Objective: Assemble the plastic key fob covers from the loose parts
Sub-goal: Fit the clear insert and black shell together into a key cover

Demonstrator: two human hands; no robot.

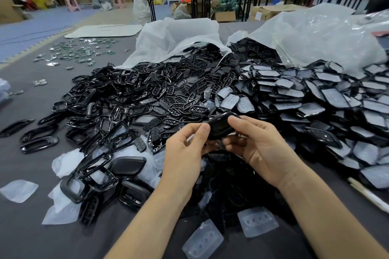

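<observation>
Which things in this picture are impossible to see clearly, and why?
Head view:
1. Lower half of the black cover: hidden by the left hand and right hand.
2. Shiny small parts, far left: too small to identify.
3. White stick, right: cut off by the frame edge.

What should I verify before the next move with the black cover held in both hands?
1. Left hand grips the glossy black plastic cover: ok.
2. Right hand grips the same cover: ok.
3. Cover parts fully seated together: cannot tell, fingers hide the edges.
4. A translucent plastic button pad lies on the grey table near the forearms: ok.
5. The pile of black plastic frames lies to the left for the next piece: ok.
</observation>
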